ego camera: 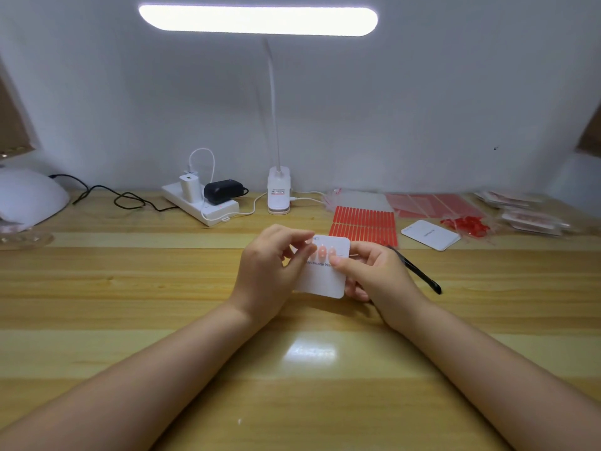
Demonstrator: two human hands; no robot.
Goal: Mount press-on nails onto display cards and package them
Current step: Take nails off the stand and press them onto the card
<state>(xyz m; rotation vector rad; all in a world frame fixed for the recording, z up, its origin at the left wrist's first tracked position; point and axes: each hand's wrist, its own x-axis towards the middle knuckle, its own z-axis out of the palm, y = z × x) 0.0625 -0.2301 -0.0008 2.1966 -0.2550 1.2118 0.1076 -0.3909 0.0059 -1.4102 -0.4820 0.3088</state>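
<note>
Both forearms reach forward; left hand point(270, 265) and right hand point(374, 271) meet, fingers curled, pinching.

Bright lamp bar point(258, 20) overhead glares on table point(310, 351); edges bend.

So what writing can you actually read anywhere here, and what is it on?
"Handmade Na…" on the white display card held in both hands; the rest is covered by the right hand.
Small mark at that card's top edge: too small to read.
Label on the lamp base: blurred.
Print on the spare white card: unreadable.
</note>
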